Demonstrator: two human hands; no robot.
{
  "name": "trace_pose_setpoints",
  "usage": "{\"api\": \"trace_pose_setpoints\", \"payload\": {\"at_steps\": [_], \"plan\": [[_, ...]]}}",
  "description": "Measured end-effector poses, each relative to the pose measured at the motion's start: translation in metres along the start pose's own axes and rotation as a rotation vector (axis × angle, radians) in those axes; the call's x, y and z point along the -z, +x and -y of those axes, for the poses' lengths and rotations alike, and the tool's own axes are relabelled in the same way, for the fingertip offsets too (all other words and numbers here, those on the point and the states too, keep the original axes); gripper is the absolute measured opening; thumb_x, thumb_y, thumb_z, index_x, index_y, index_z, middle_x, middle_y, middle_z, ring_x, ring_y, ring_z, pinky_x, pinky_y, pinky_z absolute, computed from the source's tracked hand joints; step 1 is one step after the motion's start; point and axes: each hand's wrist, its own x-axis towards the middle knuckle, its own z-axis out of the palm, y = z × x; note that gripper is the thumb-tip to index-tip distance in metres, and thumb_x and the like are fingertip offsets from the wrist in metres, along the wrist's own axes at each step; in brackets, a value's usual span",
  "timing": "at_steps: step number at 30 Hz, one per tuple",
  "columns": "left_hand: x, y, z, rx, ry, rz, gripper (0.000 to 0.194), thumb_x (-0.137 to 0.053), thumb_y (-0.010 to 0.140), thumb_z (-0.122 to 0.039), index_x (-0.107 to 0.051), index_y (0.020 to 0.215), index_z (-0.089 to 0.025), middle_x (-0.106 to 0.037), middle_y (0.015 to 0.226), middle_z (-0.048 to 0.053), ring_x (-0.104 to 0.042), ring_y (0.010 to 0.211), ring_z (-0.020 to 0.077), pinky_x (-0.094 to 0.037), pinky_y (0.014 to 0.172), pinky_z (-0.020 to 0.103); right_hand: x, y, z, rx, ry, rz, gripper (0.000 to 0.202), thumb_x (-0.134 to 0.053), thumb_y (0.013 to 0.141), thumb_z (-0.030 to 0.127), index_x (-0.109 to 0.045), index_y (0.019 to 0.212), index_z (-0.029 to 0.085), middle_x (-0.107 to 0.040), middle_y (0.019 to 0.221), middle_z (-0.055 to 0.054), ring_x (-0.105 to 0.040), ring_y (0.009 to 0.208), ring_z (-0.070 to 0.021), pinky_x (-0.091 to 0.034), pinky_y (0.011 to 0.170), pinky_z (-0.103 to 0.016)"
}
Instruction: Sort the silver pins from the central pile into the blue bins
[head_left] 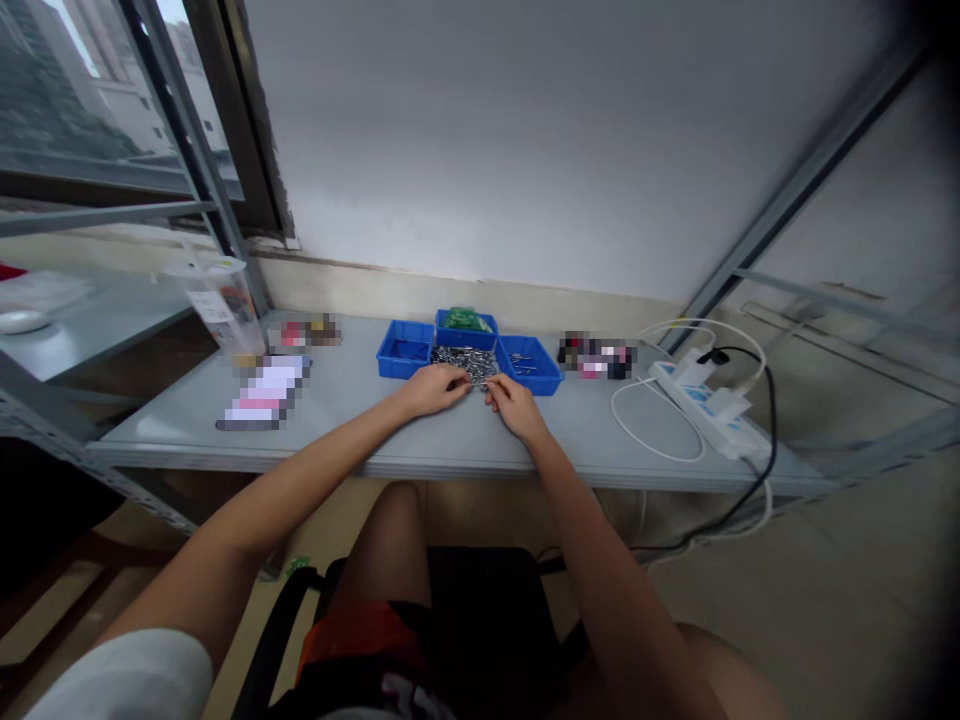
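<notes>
A heap of small shiny metal pieces [469, 362] lies on the grey table between blue plastic trays. At its near left edge is my left hand [436, 388], fingers bent and pinched together. My right hand [511, 402] faces it from the right, thumb and fingers also closed at the pile's near edge. What either hand pinches is too small to name. The left blue tray [406, 350] holds a few dark bits. Several thin metal pieces lie in the right blue tray [531, 364]. Green packets [466, 319] fill the back blue tray [480, 338].
On the left stand a lidded plastic cup [221, 310] and a blurred phone [266, 392]. A white power strip [709, 405] with plugs and looping cables occupies the right side. Blurred small items [598, 357] sit beside the right tray. Metal posts frame the grey table [345, 420].
</notes>
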Motion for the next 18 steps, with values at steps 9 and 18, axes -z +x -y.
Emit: {"api": "trace_pose_setpoints", "payload": {"at_steps": [9,18], "plan": [[-0.0006,0.0002,0.0019,0.004,0.033,-0.004,0.017,-0.048,0.084,-0.027,-0.062,0.081,-0.017,-0.065,0.080,0.004,-0.058,0.074,0.0157,-0.042,0.066,0.025,0.0007,0.0010,-0.0021,-0.043,0.064,-0.062,0.024,-0.042,0.086,0.038,-0.057,0.087,0.019,-0.059,0.065,0.001,-0.051,0.052,-0.0113,-0.041,0.058,-0.024],[-0.0018,0.0000,0.0026,-0.040,0.047,0.016,0.017,-0.047,0.087,-0.028,-0.060,0.088,-0.018,-0.065,0.084,0.003,-0.058,0.078,0.0165,-0.042,0.068,0.026,-0.0005,0.0017,-0.0047,-0.039,0.102,-0.058,0.022,-0.044,0.085,0.036,-0.058,0.088,0.019,-0.059,0.065,0.001,-0.051,0.053,-0.0114,-0.042,0.057,-0.024]]}}
